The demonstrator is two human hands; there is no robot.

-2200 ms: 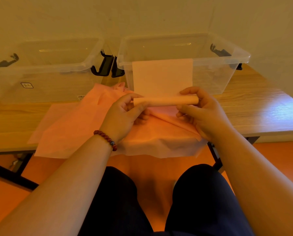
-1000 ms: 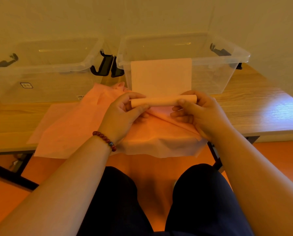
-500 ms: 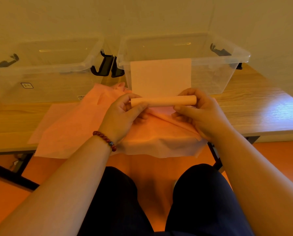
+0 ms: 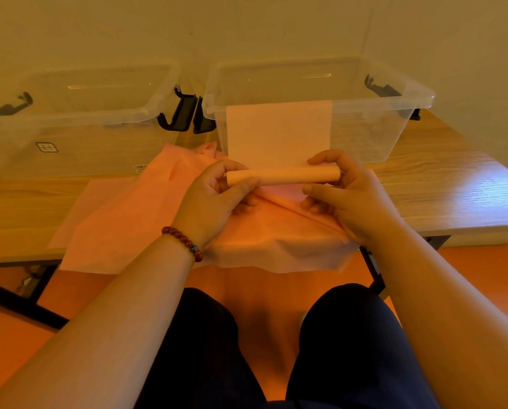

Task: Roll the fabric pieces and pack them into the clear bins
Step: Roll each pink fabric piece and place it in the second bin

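I hold a half-made fabric roll (image 4: 285,176) level between my hands, just above the counter (image 4: 441,187). My left hand (image 4: 214,196) pinches its left end, thumb underneath and fingers curled over the top; my right hand (image 4: 350,196) cups the right end the same way. Beyond my hands, the unrolled sheet (image 4: 279,134) of the same piece runs up the front wall of the right clear bin (image 4: 394,128) and over its rim; how far it reaches inside I cannot tell. Under my hands lies a loose pile of pink fabric (image 4: 123,219), draping over the near counter edge. The left clear bin (image 4: 84,119) stands beyond my left hand, its black latch beside the other bin's.
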